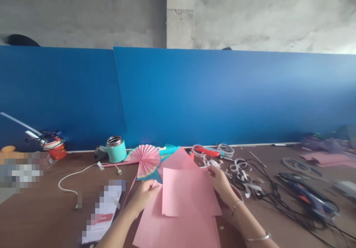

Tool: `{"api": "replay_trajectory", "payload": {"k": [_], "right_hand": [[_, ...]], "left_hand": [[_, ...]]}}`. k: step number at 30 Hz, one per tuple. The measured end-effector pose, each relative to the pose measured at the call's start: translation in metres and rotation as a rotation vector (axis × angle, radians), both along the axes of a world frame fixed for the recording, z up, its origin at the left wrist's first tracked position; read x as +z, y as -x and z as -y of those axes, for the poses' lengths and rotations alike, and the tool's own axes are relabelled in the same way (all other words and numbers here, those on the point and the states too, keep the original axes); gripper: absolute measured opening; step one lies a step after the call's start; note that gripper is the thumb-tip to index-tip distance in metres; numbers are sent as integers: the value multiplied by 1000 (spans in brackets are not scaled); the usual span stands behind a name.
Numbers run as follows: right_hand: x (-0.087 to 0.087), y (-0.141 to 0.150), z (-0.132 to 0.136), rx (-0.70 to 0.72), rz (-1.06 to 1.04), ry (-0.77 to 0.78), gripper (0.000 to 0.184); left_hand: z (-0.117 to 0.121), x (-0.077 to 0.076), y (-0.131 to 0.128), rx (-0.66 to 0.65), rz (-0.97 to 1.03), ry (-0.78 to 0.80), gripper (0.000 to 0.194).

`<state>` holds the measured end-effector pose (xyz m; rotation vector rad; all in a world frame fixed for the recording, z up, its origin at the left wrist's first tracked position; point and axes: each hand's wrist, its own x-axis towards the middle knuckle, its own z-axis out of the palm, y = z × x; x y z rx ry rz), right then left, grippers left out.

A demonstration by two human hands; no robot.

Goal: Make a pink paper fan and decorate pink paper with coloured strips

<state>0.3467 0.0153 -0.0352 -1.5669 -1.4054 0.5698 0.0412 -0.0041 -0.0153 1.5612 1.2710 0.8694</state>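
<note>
Before me is a small pink paper sheet, overlapping a larger pink sheet that reaches the bottom of the view. At the left edge of the larger sheet, my left hand is closed, thumb and fingers pinching the paper near its upper corner. My right hand pinches the upper right corner of the small sheet and wears bracelets at the wrist. Behind the sheets, another piece of pink paper shows as a point. A pleated pink paper fan with a blue and yellow border lies just beyond my left hand.
A turquoise cup and a white cable are at left, above a blurred-out phone-like object. To the right lie curled white strips, black cables and a dark tool. A blue partition stands behind.
</note>
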Motion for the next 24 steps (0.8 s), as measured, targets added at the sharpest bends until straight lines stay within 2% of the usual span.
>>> {"api": "replay_trajectory", "payload": {"k": [4,8,12,16,20,24], "right_hand": [[-3,7,-2,32,190,-27,16],[-3,0,-2,-38,89,-107,37],[0,-11,-1,-227,-132,-293,32],[-1,-21,-5,-472,-284,-404,38],[-10,-34,-10,-606,-302,-365,46],[-13,-48,-11,-617,-211,-273,52]], "left_hand": [[1,3,0,0,-4,-25,37],[2,5,1,-44,130,57,28],[0,2,4,-68,245,126,25],[-6,-4,7,72,210,72,29],[-10,-8,11,164,212,76,33],[-14,-9,14,177,313,101,33]]}}
